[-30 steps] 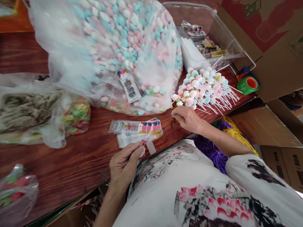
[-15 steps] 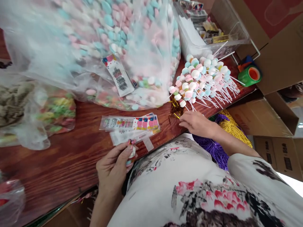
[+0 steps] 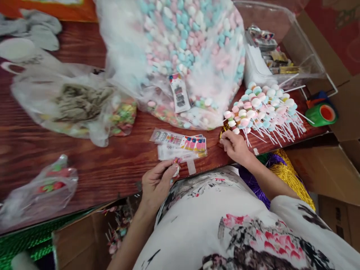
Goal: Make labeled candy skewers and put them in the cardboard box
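My left hand [image 3: 156,183] is closed at the table's front edge, thumb and fingers pinching the gathered neck of a small clear bag of marshmallow candy [image 3: 176,171]. Most of that bag is hidden behind the fingers. To the right, my right hand [image 3: 236,148] reaches to the gold twist ties [image 3: 224,132], its fingertips pressed together on them; whether one is lifted out cannot be seen. Just beyond lies a pile of marshmallow sticks [image 3: 261,108] with white stems. Between the hands are flat printed bags [image 3: 180,140], fanned in a small stack.
A huge clear sack of pastel marshmallows [image 3: 194,48] stands behind. A plastic bin [image 3: 309,41] and green tape [image 3: 320,114] are at the right. Smaller candy bags [image 3: 123,116] and a wrapped strawberry-like sweet [image 3: 53,183] lie left. An open carton [image 3: 75,240] sits below the table edge.
The view has swung left, so everything sits further right in it. My right hand's fingers have closed in at the gold twist ties. My left hand keeps its hold on the candy bag.
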A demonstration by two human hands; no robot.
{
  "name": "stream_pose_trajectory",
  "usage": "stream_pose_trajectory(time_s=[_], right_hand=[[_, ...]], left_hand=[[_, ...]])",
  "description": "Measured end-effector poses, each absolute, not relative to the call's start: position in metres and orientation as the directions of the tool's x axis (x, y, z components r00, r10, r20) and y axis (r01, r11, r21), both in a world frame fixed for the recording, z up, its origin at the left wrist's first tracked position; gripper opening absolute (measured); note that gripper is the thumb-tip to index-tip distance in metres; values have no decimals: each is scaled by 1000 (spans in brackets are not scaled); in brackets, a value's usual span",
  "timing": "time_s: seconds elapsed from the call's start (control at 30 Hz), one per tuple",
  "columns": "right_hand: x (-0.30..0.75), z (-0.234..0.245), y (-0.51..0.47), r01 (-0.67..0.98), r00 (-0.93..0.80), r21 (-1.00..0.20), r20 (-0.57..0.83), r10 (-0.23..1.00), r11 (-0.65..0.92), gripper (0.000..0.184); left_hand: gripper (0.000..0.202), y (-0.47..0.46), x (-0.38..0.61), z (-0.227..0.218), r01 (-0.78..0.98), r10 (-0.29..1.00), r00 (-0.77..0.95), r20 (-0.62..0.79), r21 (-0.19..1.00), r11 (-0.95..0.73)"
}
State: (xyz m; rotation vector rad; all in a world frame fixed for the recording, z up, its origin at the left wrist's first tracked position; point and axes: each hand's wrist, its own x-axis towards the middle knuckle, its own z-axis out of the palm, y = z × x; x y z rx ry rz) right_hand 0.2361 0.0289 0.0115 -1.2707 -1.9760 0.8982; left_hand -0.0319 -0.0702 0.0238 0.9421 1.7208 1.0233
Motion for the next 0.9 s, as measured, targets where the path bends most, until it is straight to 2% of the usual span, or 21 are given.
stream_pose_trajectory(time_s=[0.1, 0.17, 0.23, 0.3, 0.37, 0.43, 0.5, 0.6, 0.9], right_hand=[[223, 19, 29, 214, -313, -970, 42, 949, 114, 14], [211, 28, 25, 89, -331, -996, -4, 944, 27, 15], [195, 36, 19, 29, -349, -1000, -3, 937, 8, 13], [178, 42, 12, 42, -379, -993, 84, 921, 108, 10], [163, 43, 8, 127, -452, -938, 234, 860, 322, 14], [151, 39, 7, 242, -561, -810, 331, 758, 534, 27], [142, 34, 7, 337, -649, -694, 319, 691, 637, 38], [135, 28, 9, 394, -674, -644, 283, 683, 656, 42], [122, 34, 11, 325, -667, -736, 267, 696, 594, 32]], left_hand=[[31, -65, -33, 25, 147, 907, -309, -284, 928, 341], [29, -59, -31, 22, 147, 924, -280, -261, 939, 310], [26, -51, -26, 19, 131, 948, -222, -227, 957, 260], [23, -43, -20, 16, 86, 967, -160, -197, 973, 213], [21, -37, -16, 17, 21, 976, -113, -189, 981, 192], [21, -35, -15, 20, -42, 976, -98, -195, 981, 191], [22, -37, -18, 23, -86, 972, -106, -210, 976, 201], [21, -44, -25, 22, -116, 968, -96, -233, 968, 222], [21, -45, -37, 7, -125, 972, -148, -181, 979, 163]])
